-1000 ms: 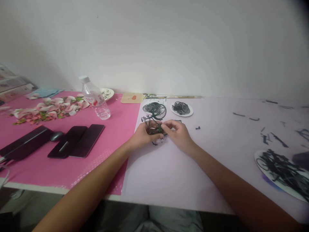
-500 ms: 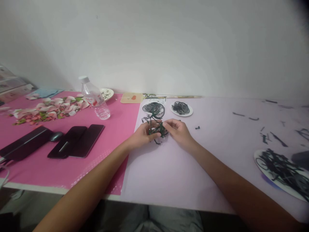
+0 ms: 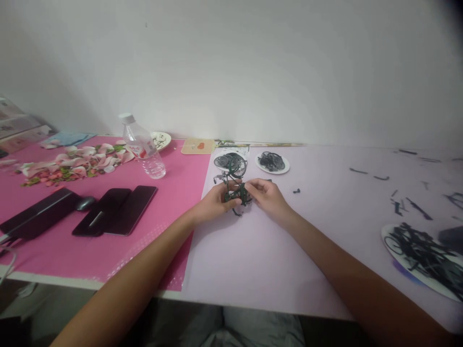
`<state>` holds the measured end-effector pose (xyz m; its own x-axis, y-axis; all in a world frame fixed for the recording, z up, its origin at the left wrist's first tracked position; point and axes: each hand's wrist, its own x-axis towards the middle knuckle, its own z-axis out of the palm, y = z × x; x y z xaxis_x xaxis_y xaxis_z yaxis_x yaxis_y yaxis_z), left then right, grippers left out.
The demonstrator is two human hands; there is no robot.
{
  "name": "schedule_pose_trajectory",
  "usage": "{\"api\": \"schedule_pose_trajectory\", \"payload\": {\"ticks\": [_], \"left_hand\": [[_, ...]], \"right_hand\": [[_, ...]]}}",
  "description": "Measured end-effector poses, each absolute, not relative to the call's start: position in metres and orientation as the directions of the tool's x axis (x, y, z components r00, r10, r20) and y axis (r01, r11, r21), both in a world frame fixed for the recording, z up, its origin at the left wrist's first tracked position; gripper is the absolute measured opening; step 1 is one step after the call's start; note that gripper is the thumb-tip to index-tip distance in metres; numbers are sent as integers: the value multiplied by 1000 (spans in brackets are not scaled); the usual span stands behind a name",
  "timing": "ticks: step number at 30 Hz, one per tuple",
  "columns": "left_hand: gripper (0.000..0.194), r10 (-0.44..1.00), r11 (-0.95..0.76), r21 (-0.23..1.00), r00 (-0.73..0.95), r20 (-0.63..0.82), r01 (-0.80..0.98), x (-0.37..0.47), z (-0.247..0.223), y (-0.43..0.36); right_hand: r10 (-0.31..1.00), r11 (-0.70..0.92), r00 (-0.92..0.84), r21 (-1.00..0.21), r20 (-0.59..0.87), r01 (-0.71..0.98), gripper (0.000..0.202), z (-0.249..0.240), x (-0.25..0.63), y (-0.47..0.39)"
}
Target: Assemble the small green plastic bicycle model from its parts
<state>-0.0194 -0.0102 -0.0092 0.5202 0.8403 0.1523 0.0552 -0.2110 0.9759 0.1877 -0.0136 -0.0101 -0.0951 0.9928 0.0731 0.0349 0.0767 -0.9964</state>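
Between my two hands, above the pale sheet, is a small dark green model bicycle (image 3: 231, 187), with one spoked wheel standing up toward the wall. My left hand (image 3: 214, 205) grips its frame from the left, thumb in front and fingers partly hidden behind. The thumb and index finger of my right hand (image 3: 265, 195) are closed against the model's right side; whether a separate small part is pinched there cannot be made out. Behind the model lies a plate of spoked wheels (image 3: 221, 160). Beside it, another white plate (image 3: 286, 168) bears thin black parts.
A large plate (image 3: 388, 236) heaped with black parts stands at the right, with loose black pieces (image 3: 418, 208) behind it. One tiny black piece (image 3: 296, 191) lies near my right hand. To the left are a water bottle (image 3: 144, 149), phones (image 3: 130, 212), a black case (image 3: 39, 212) and artificial petals (image 3: 79, 161).
Both hands stay in nearly the same place on the model bicycle. The bicycle has tilted very slightly; the view has shifted by a trace.
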Motion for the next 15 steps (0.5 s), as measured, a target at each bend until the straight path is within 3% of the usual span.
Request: {"api": "schedule_pose_trajectory", "payload": {"ticks": [15], "left_hand": [[45,926,-161,984,356,124,78,-9,-11,-15]], "right_hand": [[975,221,-50,-963,216,156,35,-16,182,-18]]}}
